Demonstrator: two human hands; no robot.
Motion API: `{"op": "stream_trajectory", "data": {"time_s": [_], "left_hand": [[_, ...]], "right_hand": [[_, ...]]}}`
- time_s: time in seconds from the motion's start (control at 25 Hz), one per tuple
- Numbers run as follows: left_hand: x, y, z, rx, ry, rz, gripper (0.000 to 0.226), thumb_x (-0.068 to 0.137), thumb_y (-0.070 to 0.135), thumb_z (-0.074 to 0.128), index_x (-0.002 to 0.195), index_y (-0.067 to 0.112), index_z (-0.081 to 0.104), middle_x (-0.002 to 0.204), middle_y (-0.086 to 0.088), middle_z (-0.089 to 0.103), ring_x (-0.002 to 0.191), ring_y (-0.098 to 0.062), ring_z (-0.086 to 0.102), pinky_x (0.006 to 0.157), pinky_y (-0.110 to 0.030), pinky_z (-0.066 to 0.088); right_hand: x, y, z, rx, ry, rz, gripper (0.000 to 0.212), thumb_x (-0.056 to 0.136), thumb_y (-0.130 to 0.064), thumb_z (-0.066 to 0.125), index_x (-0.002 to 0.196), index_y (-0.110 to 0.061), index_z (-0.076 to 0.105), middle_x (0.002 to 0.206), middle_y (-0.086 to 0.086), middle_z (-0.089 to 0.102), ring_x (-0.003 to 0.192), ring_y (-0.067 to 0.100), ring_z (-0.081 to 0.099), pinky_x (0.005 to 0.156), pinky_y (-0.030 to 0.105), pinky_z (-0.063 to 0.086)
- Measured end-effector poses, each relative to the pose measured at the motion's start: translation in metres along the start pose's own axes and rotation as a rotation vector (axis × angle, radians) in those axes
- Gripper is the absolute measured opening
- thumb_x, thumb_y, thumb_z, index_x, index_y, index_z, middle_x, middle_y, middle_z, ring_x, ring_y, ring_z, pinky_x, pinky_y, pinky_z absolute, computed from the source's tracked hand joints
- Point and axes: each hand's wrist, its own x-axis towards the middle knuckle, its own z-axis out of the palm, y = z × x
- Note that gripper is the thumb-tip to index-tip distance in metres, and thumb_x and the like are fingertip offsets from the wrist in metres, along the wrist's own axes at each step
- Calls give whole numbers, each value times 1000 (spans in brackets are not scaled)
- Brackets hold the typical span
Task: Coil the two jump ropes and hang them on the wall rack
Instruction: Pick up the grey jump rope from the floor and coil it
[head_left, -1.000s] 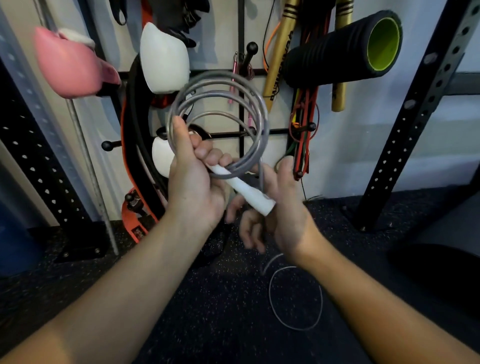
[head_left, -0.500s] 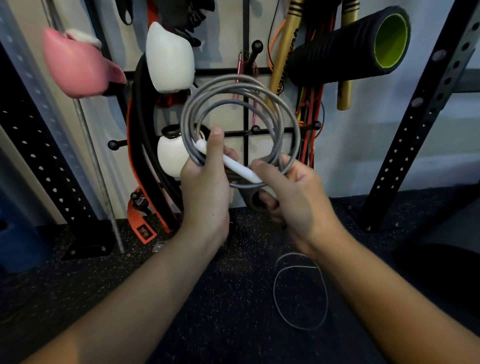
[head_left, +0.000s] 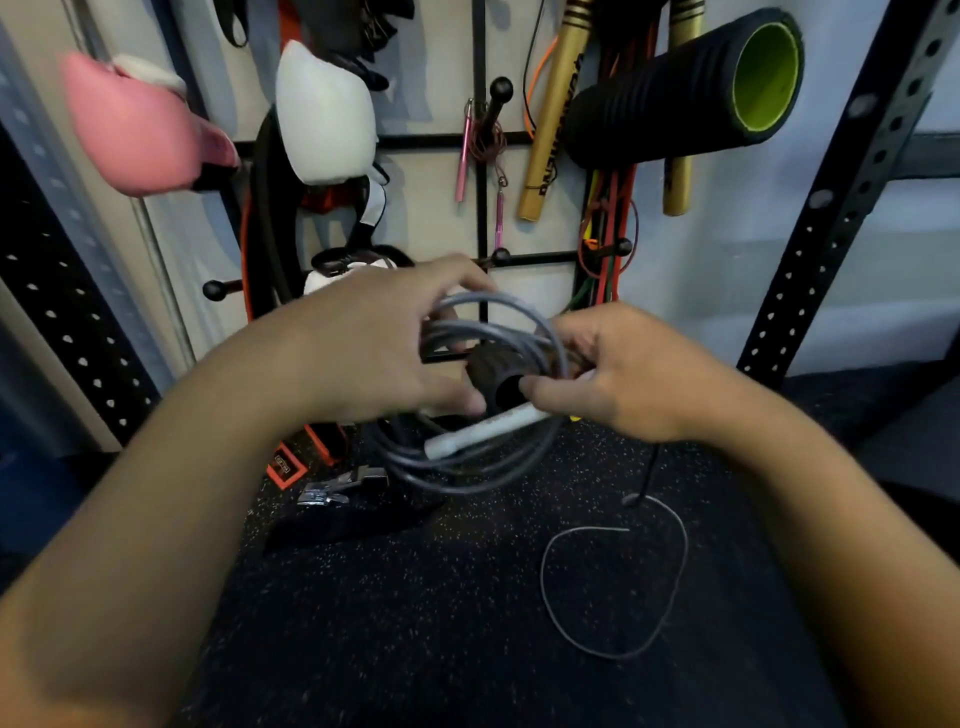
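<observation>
Both hands hold the grey jump rope (head_left: 488, 332) coiled in several loops in front of the wall rack (head_left: 482, 197), low over the floor (head_left: 415, 623) — the left hand (head_left: 374, 343) closed around the coil's left side to keep the loops gathered, the right hand (head_left: 623, 374) pinching the white handle (head_left: 483, 431) against the far side, seemingly to secure it. Motion blur hides the fingertips, a dark cylindrical object (head_left: 493, 374) inside the coil is unclear, and a thin wire-like rope (head_left: 675, 566) — perhaps the second one — lies loose on the floor.
</observation>
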Motion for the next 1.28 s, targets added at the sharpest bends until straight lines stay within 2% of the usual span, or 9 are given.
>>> {"op": "stream_trajectory", "data": {"time_s": [0.16, 0.28, 0.36, 0.56, 0.72, 0.92, 1.08, 1.16, 1.28], "left_hand": [[0, 21, 17, 134, 39, 79, 86, 64, 54, 89, 135, 50, 42, 100, 23, 59, 96, -4, 57, 75, -23, 44], [-2, 25, 16, 131, 134, 207, 99, 70, 47, 88, 146, 52, 26, 110, 24, 54, 99, 4, 55, 84, -22, 46], [-1, 28, 18, 133, 66, 153, 109, 67, 49, 90, 149, 54, 18, 121, 18, 60, 105, -6, 58, 89, -30, 49], [9, 16, 34, -117, -102, -87, 123, 55, 51, 96, 148, 57, 15, 112, 12, 73, 90, -17, 73, 81, -44, 60], [10, 15, 37, -35, 14, 5, 133, 56, 46, 97, 148, 62, 2, 120, 16, 58, 92, -2, 64, 84, -35, 55], [11, 20, 38, 71, 58, 102, 93, 58, 50, 93, 133, 50, 37, 116, 21, 57, 101, -5, 59, 87, -36, 52], [18, 16, 50, -116, -83, -46, 79, 60, 46, 95, 125, 39, 52, 95, 17, 71, 84, 1, 65, 76, -26, 55], [23, 12, 51, -141, -98, -111, 50, 63, 46, 93, 106, 36, 70, 83, 11, 73, 71, -5, 66, 65, -27, 53], [22, 3, 47, -267, -84, -64, 31, 65, 44, 92, 88, 30, 75, 69, 13, 71, 56, -4, 59, 55, -20, 45]], "right_hand": [[2, -8, 6, -80, 3, -44, 20, 86, -31, 76, 71, -24, 64, 58, -3, 54, 47, 6, 42, 50, 24, 35], [-1, -7, -1, 5, -12, -22, 22, 83, -33, 77, 68, -27, 62, 57, -4, 53, 47, 6, 43, 49, 27, 38], [-2, -7, -4, -39, -10, -19, 16, 84, -32, 76, 75, -23, 66, 62, -2, 58, 52, 12, 49, 52, 34, 43], [-2, -9, 2, -108, 52, -5, 15, 83, -37, 75, 84, -23, 67, 76, 2, 69, 66, 21, 62, 60, 39, 51], [0, -8, 5, -126, 58, 4, 24, 83, -38, 74, 88, -27, 54, 82, -5, 68, 67, 12, 59, 59, 34, 47], [-2, -13, 3, -148, -7, -36, 34, 75, -44, 68, 102, -24, 63, 90, -6, 71, 77, 13, 67, 72, 42, 59], [-1, -12, 4, -181, 18, -9, 22, 80, -40, 75, 91, -28, 62, 83, -6, 72, 73, 16, 65, 67, 42, 58], [0, -10, 3, -153, 17, 40, 27, 81, -42, 80, 90, -31, 57, 80, -6, 73, 66, 17, 62, 59, 37, 53], [-4, -10, -3, 108, 28, -1, 41, 78, -59, 77, 96, -30, 55, 71, 0, 68, 58, 21, 49, 51, 34, 40]]}}
